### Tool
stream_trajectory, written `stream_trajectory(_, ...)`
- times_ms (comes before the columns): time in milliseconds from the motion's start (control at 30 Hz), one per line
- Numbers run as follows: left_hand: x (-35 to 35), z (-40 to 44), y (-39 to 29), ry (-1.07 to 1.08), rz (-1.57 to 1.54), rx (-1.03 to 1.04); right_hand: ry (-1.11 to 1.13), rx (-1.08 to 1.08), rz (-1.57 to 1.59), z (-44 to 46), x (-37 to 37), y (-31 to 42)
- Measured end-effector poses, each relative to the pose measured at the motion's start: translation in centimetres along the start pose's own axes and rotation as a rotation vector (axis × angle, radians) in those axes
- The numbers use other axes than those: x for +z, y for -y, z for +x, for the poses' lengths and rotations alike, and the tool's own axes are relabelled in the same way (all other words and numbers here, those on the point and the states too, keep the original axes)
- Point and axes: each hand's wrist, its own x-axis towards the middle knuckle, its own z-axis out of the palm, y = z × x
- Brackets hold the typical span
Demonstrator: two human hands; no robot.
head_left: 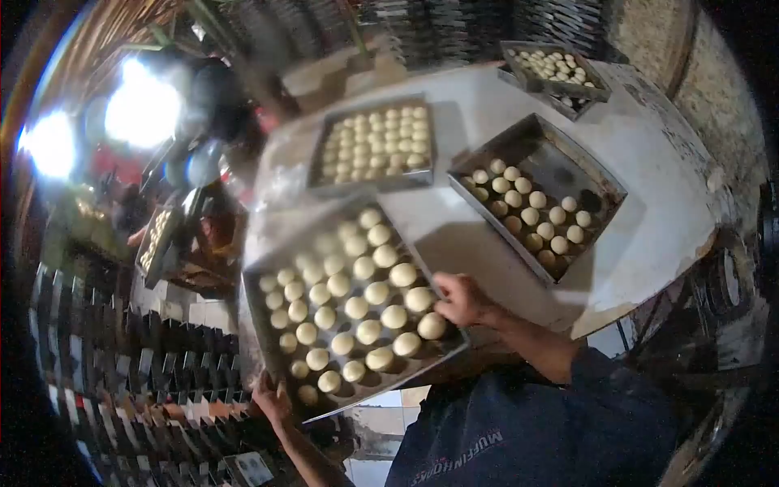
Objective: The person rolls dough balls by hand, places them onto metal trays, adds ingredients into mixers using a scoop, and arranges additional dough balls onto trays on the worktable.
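A metal tray (389, 380) filled with rows of pale round dough balls is held up at the front left edge of the table. My left hand (273, 399) grips its near left corner. Around the tray's right side, near the front corner, my right hand (461, 300) is closed. Beyond it on the table lies a second full tray (393, 180) of dough balls. To the right, a partly filled tray (596, 166) has its balls grouped on the left and near parts, with bare metal at the far end.
A further tray (600, 88) of dough balls sits on another at the far edge of the white table (649, 170). At the left, a person's hand (138, 237) is beside a tray (154, 243) of balls. Dark slatted stacks (146, 365) stand at the lower left.
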Motion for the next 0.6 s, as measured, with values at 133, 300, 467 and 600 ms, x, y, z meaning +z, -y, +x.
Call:
stream_trajectory(133,11.4,4.8,-12.0,0.179,-0.04,0.054,-0.21,0.261,0.081,-5.3,-10.0,-3.4)
stream_trajectory(300,25.3,9.3,-19.8,0.398,-0.028,0.177,-0.49,0.396,0.087,-11.9,-20.7,-6.2)
stream_trajectory(467,42.8,12.2,-26.6,0.539,-0.027,0.436,-0.649,0.676,0.042,-16.7,-29.1,-15.3)
stream_trajectory(600,48.6,12.0,-28.0,0.6,0.097,0.447,-0.676,0.573,0.026,-17.2,-31.0,-18.1)
